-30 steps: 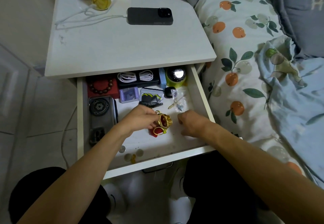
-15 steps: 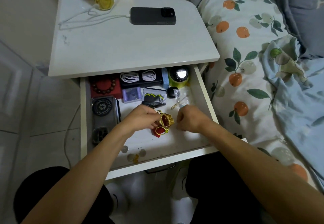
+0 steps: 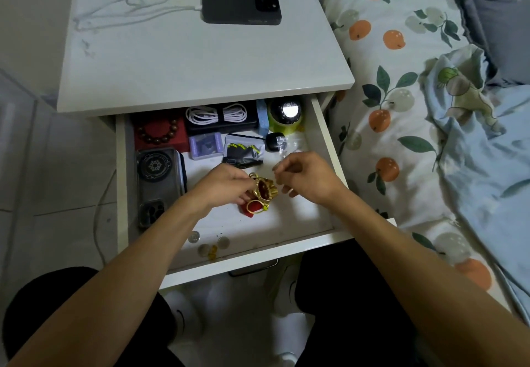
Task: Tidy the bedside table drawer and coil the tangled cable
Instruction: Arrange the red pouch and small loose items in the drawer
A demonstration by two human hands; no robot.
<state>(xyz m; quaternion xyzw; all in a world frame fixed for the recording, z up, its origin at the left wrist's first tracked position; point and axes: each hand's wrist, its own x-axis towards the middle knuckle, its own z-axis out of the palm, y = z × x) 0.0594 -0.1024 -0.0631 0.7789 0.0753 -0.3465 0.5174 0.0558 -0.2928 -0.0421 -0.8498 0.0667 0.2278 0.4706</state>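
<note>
The drawer (image 3: 321, 125) stands pulled out at frame centre, below the tabletop (image 3: 200, 59). The left hand (image 3: 226, 186) pinches a gold-and-red trinket (image 3: 265, 190) with curled fingers; the right hand (image 3: 309, 177) pinches something too small to name. A white cable (image 3: 216, 114) already lies coiled at the back. Small pieces are best set down one at a time, grouped together.

The white bedside table (image 3: 183, 68) carries a black phone (image 3: 241, 8) near its back edge, a white cable (image 3: 120, 10) plugged in.
</note>
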